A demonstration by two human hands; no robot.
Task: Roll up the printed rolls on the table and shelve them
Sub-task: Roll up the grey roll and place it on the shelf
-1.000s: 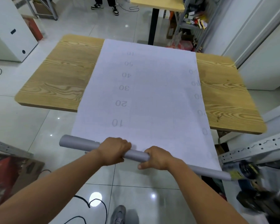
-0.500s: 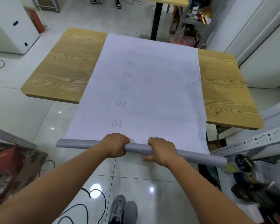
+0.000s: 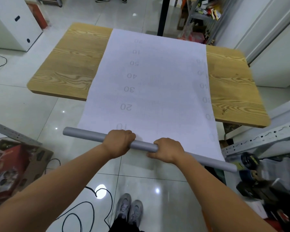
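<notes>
Since a second ago the long grey cylindrical tube [image 3: 84,135] has crept up the sheet, and the printed "10" now sits just above the left hand [image 3: 118,143]. Left hand and right hand [image 3: 166,150] both wrap the tube at lower centre, fingers curled over it. The white printed paper sheet [image 3: 182,97] drapes off the pale wooden table [image 3: 233,91]. The roll will likely stay square if both wrists turn evenly and the sheet is kept taut.

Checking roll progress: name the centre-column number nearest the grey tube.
The faint "10" just beyond the left hand; 20 through 50 lie farther up the white printed sheet.
</notes>
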